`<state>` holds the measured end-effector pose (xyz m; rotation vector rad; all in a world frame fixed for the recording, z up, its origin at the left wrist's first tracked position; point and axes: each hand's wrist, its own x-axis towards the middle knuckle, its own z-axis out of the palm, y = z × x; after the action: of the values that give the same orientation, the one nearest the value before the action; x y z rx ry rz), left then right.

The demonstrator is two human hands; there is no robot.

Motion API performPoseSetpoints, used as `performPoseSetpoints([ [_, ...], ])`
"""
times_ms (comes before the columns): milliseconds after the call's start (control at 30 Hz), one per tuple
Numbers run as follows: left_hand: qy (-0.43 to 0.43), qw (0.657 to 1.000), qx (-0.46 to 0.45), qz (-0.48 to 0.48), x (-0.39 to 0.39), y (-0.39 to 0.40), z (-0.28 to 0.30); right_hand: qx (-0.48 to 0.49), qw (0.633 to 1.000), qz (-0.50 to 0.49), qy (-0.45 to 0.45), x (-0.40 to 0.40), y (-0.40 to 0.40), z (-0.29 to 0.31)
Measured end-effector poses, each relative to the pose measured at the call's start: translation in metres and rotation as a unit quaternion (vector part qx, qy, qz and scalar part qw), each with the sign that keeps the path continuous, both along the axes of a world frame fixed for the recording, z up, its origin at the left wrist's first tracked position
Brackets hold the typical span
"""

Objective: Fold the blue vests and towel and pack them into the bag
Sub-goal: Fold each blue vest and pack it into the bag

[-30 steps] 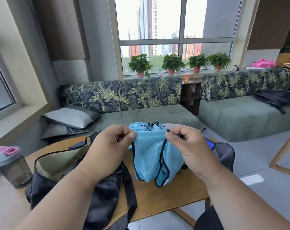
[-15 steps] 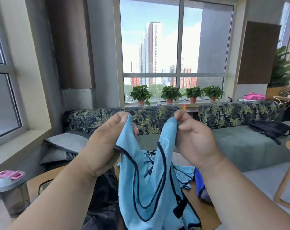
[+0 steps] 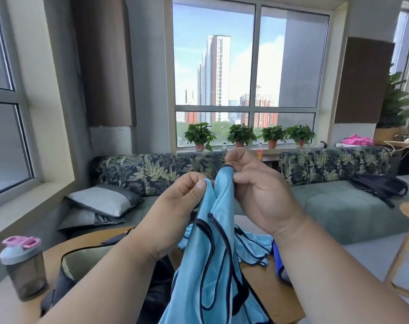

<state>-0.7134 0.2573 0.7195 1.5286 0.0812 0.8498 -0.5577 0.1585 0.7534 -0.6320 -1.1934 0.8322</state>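
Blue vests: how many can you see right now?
2. One blue vest hangs pinched between the left hand and right hand; another vest lies on the table behind it. More may be hidden.

Daylight is pouring in through the window (image 3: 250, 73) — bright, slightly glaring; edges are bowing; nearby forearms are blurring softly.

Held vest (image 3: 212, 265) btm cut off by frame edge; bag (image 3: 67, 277) mostly hidden behind left forearm; dark-blue item (image 3: 277, 260) partly hidden by right forearm.
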Motion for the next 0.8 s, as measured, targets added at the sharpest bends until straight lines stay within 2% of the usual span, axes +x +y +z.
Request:
performPoseSetpoints([
  [133, -0.011, 1.0, 0.017, 0.004, 0.003, -0.004, 0.0, 0.003, 0.992, -0.08, -0.102, -0.004, -0.001, 0.007],
  [267, -0.033, 0.999, 0.022, 0.022, 0.006, -0.01, 0.003, 0.015, 0.98, -0.128, -0.155, -0.01, -0.003, 0.01],
  [567, -0.069, 0.997, -0.028, 0.028, 0.01, -0.026, -0.006, 0.046, 0.978, -0.163, -0.126, -0.015, -0.011, -0.003],
  [700, -0.083, 0.994, -0.018, 0.069, 0.011, -0.028, -0.009, 0.035, 0.949, -0.261, -0.175, -0.009, -0.011, -0.007],
  [800, -0.091, 0.985, -0.003, 0.146, 0.01, -0.027, -0.009, 0.04, 0.922, -0.331, -0.199, -0.009, -0.018, -0.012],
])
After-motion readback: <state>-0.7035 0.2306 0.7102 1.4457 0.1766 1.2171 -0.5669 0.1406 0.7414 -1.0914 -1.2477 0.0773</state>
